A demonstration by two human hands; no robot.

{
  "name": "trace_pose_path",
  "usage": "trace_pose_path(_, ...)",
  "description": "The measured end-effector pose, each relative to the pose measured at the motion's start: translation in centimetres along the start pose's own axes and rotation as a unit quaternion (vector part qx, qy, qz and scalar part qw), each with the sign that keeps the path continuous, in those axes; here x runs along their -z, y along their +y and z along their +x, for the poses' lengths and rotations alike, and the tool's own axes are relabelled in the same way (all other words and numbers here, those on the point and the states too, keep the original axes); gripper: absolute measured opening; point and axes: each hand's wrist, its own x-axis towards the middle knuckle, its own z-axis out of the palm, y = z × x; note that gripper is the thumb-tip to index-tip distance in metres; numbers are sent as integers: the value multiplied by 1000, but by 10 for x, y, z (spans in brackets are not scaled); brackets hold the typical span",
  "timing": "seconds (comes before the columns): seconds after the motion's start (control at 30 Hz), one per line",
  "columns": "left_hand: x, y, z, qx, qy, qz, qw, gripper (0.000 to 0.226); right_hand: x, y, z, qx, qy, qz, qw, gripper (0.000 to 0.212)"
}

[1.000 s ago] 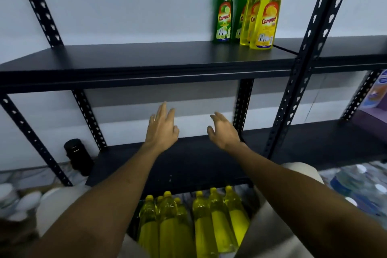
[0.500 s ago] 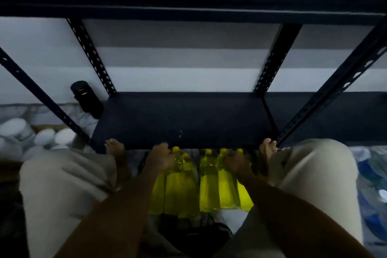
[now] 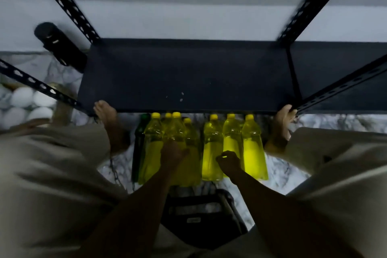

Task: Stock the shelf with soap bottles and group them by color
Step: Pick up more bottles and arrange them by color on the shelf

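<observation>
Now both hands are down at the floor stock; a second ago they hovered open over the bare lower shelf, and the view was level with the upper shelf. So this reads as a fresh pick, not a placement.

Yellow bottles (image 3: 212,146) stand upright on the marble-pattern floor, under the front lip of the lower shelf (image 3: 188,75), between the person's bare feet. Two clusters: about four on the left, three on the right. One dark green bottle (image 3: 139,144) stands at the far left, touching the yellow group.

Left hand (image 3: 174,154) sits on the left cluster, fingers curled around a bottle body; looks like a grasp, but blur hides full closure. Right hand (image 3: 229,162) is at the middle bottle of the right three, fingers bent onto it, grip also not confirmable.

Materials: bottles are clear plastic, waisted shoulders, yellow screw caps, bright yellow liquid. Smooth and likely slick, light enough for one hand each. Shelf is matte dark metal sheet on perforated angle posts, nothing on it in view. A black cylinder (image 3: 59,45) lies beside its rear left post.

Judgement: the shelf still needs most of the yellow stock; keep green apart.
</observation>
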Motion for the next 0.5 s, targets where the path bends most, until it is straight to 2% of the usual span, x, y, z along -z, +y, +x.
trace_pose_path(0.13, -21, 2, 8, 51, 34, 28, 998, 79, 3, -10, 3, -10, -5, -9, 1000, 41)
trace_pose_path(0.23, -27, 9, 9, 71, 64, 65, 993, 81, 2, -11, 6, -14, -7, -22, 1000, 43)
trace_pose_path(0.33, -25, 14, 13, 118, 79, 43, 989, 91, -2, -11, 9, -21, -8, -26, 999, 46)
trace_pose_path(0.5, -20, 17, 22, 155, 69, 23, 985, 80, -5, -11, 15, -18, -2, -40, 999, 48)
